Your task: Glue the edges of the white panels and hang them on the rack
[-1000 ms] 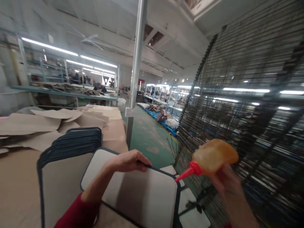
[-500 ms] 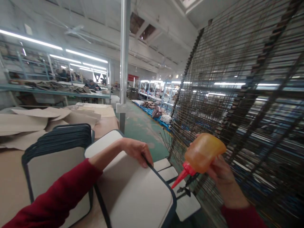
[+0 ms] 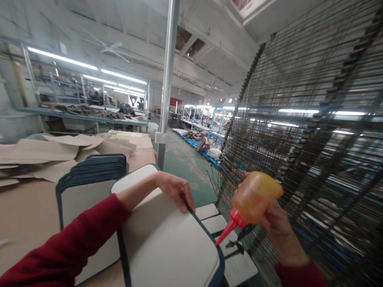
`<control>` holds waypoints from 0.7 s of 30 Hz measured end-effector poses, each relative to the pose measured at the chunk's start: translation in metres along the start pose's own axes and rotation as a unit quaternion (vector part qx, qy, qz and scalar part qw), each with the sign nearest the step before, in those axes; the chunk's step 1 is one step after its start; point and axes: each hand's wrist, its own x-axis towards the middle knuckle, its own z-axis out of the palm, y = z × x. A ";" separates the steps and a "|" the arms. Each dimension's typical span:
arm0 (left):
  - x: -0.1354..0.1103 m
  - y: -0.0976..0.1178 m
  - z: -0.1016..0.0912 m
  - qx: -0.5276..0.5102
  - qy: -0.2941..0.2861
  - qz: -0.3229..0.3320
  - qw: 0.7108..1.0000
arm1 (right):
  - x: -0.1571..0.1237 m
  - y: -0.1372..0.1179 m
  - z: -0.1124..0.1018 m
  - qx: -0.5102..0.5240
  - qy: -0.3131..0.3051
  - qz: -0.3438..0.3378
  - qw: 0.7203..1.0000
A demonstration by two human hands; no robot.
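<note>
My left hand (image 3: 176, 191) grips the far edge of a white panel with a dark blue border (image 3: 167, 239), fingers curled over the rim. In my right hand (image 3: 277, 225) sits an orange squeeze bottle (image 3: 255, 195) whose red nozzle (image 3: 226, 232) points down-left at the panel's right edge. A stack of similar dark-edged panels (image 3: 89, 179) lies on the brown table (image 3: 26, 211) just left of the held panel. More white panels (image 3: 236, 263) lie lower down to the right.
A tall wire rack (image 3: 314, 139) fills the right side, close to my right hand. A metal pole (image 3: 167, 83) rises behind the table. Brown sheets (image 3: 44, 151) are piled at the left. People work at distant benches (image 3: 125, 109). A green floor aisle (image 3: 185, 163) runs ahead.
My view has shifted slightly. The bottle has tilted with its nozzle lower, nearer the panel's right edge. My left hand keeps its grip on the panel's far edge.
</note>
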 end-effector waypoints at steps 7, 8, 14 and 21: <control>-0.005 -0.013 -0.001 0.003 -0.012 0.006 1.000 | -0.004 0.000 0.004 0.005 -0.031 0.001 0.999; -0.006 -0.016 -0.002 0.006 -0.016 0.015 1.000 | -0.004 0.000 0.005 0.005 -0.034 0.003 0.999; -0.012 -0.025 -0.006 0.017 -0.029 0.040 0.999 | -0.002 0.005 0.005 0.009 -0.016 -0.010 1.000; -0.022 -0.025 -0.010 0.029 0.004 0.039 0.999 | -0.010 0.007 0.003 -0.016 0.060 -0.036 0.997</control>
